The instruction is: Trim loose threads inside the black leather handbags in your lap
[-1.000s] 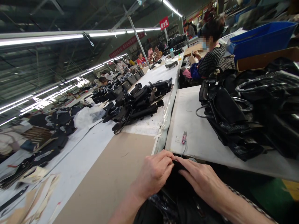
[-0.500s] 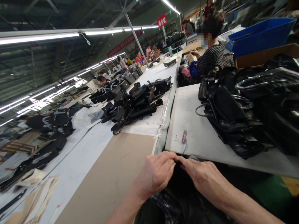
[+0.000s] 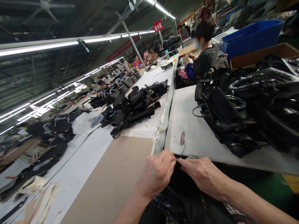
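Observation:
Both hands meet at the top edge of a black bag-like item [image 3: 179, 199] low in the view, near the corner where two tables join. My left hand [image 3: 160, 171] is closed, its fingers pinching the item's edge. Beside it, my right hand [image 3: 198, 172] pinches the same edge with thumb and fingers, the fingertips of both hands nearly touching. What lies exactly between the fingertips is too small to make out. Just beyond them, pink-handled snips [image 3: 182, 137] with a cord rest on the white table [image 3: 184, 115].
Black bags [image 3: 221, 109] are heaped on the right table, more black pieces [image 3: 137, 104] on the left one. A beige board [image 3: 112, 174] lies at left. Past them are a seated person in stripes [image 3: 203, 59], a blue bin [image 3: 252, 39] and a cardboard box [image 3: 263, 56].
The view has shifted slightly. The fingertips of my hands have come a little apart, both still at the black item's edge.

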Demonstrator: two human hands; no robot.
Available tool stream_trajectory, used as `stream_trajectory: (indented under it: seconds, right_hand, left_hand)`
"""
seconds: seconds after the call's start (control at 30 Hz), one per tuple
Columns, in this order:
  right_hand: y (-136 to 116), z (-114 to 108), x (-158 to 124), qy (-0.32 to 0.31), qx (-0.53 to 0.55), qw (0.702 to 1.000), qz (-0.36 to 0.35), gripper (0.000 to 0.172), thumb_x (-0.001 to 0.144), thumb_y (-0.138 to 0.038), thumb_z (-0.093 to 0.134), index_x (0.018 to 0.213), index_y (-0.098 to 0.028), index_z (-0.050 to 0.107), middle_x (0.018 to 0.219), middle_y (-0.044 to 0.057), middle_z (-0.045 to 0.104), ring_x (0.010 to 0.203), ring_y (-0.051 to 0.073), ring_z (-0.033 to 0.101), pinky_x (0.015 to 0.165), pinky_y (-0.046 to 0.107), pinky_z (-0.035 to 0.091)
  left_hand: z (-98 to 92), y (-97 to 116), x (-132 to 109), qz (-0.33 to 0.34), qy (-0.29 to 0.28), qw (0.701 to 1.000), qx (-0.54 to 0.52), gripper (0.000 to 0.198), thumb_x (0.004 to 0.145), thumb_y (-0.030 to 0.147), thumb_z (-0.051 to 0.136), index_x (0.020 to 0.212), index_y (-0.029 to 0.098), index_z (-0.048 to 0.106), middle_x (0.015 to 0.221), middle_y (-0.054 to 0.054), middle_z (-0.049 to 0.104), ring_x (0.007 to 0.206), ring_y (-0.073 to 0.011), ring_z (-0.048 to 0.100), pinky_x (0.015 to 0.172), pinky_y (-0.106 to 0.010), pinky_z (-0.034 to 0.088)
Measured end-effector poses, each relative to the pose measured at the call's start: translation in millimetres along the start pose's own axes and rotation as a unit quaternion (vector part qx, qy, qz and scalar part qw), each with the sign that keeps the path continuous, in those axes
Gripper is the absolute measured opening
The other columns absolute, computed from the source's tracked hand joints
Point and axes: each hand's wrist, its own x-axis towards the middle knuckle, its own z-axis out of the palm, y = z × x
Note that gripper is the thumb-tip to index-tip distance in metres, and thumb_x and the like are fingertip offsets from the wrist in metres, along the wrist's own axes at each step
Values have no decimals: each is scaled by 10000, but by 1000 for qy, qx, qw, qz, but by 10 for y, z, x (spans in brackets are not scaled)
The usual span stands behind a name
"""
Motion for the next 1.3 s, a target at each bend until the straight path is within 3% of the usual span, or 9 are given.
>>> stream_trajectory:
  seconds: [0.23, 0.33, 0.47, 0.53, 0.67, 0.77, 0.97, 1.2, 1.3]
  right_hand:
    - [-93, 35, 69, 19, -48, 998, 28, 54, 934, -164, 556, 885, -181, 568, 758, -3, 661, 605, 175, 627, 510, 299, 234]
    - [-123, 64, 134, 24, -58, 997, 36, 162, 936, -111, 503, 810, -174, 584, 704, 3, 650, 555, 167, 608, 504, 305, 213]
    - [-121, 92, 172, 35, -44, 997, 48, 249, 962, -146, 459, 740, -182, 566, 656, -6, 637, 542, 157, 595, 517, 297, 237]
    - [-108, 100, 167, 40, -39, 997, 55, 260, 971, -164, 452, 735, -188, 559, 651, -10, 633, 544, 157, 594, 526, 294, 248]
    - [-90, 123, 140, 35, 2, 997, 68, 249, 996, -233, 445, 789, -203, 581, 687, -20, 636, 589, 161, 606, 551, 288, 278]
    - [-90, 147, 132, 29, 25, 996, 74, 260, 1009, -256, 417, 829, -203, 597, 703, -12, 635, 620, 175, 615, 562, 294, 289]
    - [-87, 175, 154, 15, 32, 996, 83, 270, 1014, -252, 391, 842, -199, 593, 714, -2, 632, 629, 183, 616, 568, 299, 305]
    - [-100, 223, 154, 23, -2, 998, 58, 245, 1015, -231, 389, 848, -192, 565, 733, 4, 619, 649, 191, 616, 578, 308, 333]
    - [-99, 242, 126, 22, -15, 999, 30, 171, 1006, -194, 402, 946, -180, 561, 800, 17, 621, 686, 194, 624, 600, 310, 380]
  left_hand:
    - [-58, 37, 5, -24, -16, 997, -73, 148, 901, 107, 470, 785, 190, 509, 809, -10, 637, 722, -132, 605, 666, -235, 462]
    - [-71, 73, -4, -102, -6, 985, -142, 128, 848, 94, 540, 855, 212, 491, 800, 19, 650, 724, -127, 627, 677, -227, 477]
    - [-139, 106, -58, -197, 14, 948, -250, 360, 797, 91, 613, 1069, 244, 433, 904, 39, 672, 831, -121, 653, 803, -242, 506]
    - [-197, 113, -115, -232, 12, 946, -225, 373, 764, 105, 657, 1064, 248, 487, 972, 28, 659, 892, -139, 637, 838, -259, 497]
    - [-262, 109, -255, -287, 1, 947, -147, 137, 783, 166, 676, 868, 225, 588, 873, 25, 644, 832, -157, 608, 783, -266, 489]
    - [-236, 98, -319, -276, 7, 954, -121, 89, 813, 167, 663, 852, 221, 605, 840, 26, 638, 798, -151, 600, 761, -261, 481]
    - [-150, 95, -327, -247, 31, 965, -86, 213, 793, 105, 689, 921, 227, 571, 902, 26, 637, 840, -151, 614, 783, -261, 487]
    - [-95, 126, -266, -169, 73, 982, -38, 192, 798, 65, 678, 815, 208, 552, 939, 13, 664, 901, -172, 622, 839, -303, 483]
    - [-86, 125, -242, -114, 79, 990, -29, 144, 854, 71, 602, 798, 194, 552, 925, -11, 665, 875, -163, 628, 806, -292, 496]
